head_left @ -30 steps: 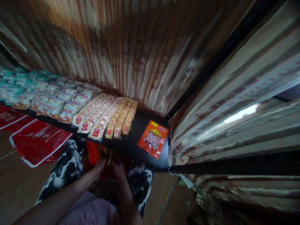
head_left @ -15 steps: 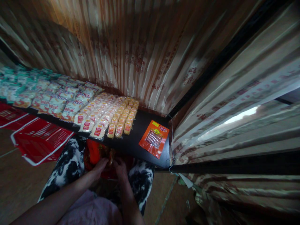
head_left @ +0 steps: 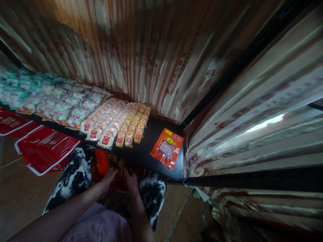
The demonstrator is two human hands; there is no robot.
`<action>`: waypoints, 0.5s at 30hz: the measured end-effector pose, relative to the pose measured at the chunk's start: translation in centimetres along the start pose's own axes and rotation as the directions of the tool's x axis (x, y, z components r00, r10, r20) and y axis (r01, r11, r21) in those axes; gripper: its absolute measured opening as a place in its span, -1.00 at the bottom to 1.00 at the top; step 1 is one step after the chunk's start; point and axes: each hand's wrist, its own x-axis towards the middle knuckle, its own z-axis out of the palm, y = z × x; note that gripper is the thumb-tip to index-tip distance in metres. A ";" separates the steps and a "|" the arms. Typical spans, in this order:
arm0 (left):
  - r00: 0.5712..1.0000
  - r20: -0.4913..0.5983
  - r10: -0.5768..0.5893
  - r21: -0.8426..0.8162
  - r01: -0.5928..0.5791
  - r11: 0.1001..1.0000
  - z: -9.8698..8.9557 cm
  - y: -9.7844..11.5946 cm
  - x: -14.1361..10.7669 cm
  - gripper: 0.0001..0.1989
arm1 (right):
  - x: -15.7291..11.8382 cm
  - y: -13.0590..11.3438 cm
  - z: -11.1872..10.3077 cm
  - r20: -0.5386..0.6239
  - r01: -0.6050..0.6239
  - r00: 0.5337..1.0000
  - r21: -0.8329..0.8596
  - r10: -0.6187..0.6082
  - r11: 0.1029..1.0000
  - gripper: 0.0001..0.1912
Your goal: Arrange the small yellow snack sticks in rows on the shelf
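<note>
Between my knees, partly under the shelf's front edge, is a red basket (head_left: 118,186) with orange and golden-wrapped packets in it. My left hand (head_left: 110,176) reaches into it, fingers bent beside a small golden packet (head_left: 121,165). On the packet's other side is my right hand (head_left: 130,178), its fingers curled toward it. Both hands seem to pinch this packet, but the fingertips are dim and blurred. An orange packet (head_left: 101,163) lies left of them in the basket. On the black shelf (head_left: 148,154) above, a flat orange-red pouch (head_left: 167,148) lies near the right end.
Rows of small wrapped cakes (head_left: 107,134), white snack bags (head_left: 78,116) and green-and-white bags (head_left: 17,97) cover the shelf's left part. Red baskets (head_left: 47,148) with white handles stand at the left. Pleated sheeting (head_left: 141,60) and a dark frame bar (head_left: 227,74) rise behind.
The view has shifted slightly. The golden packet between my hands stands more upright, and my fingers have moved a little around it.
</note>
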 end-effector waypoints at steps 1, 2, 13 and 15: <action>1.000 -0.001 0.005 0.000 -0.005 1.000 0.0 0.1 0.0 -0.96 | 0.0 0.0 0.0 0.010 0.013 1.000 0.013 -0.013 1.000 -0.63; 1.000 -0.004 0.009 0.001 -0.009 1.000 0.0 0.1 0.0 -0.95 | 0.1 0.0 0.0 0.014 0.024 1.000 0.022 -0.024 0.999 -0.62; 1.000 -0.029 0.008 0.037 -0.007 0.999 0.3 -0.4 0.4 -0.85 | 1.5 2.2 0.3 -0.065 -0.009 0.998 -0.061 0.005 0.998 -0.69; 1.000 -0.026 0.011 0.041 -0.010 0.999 0.3 -0.4 0.4 -0.84 | 1.6 2.3 0.4 -0.076 -0.005 0.997 -0.076 -0.001 0.997 -0.71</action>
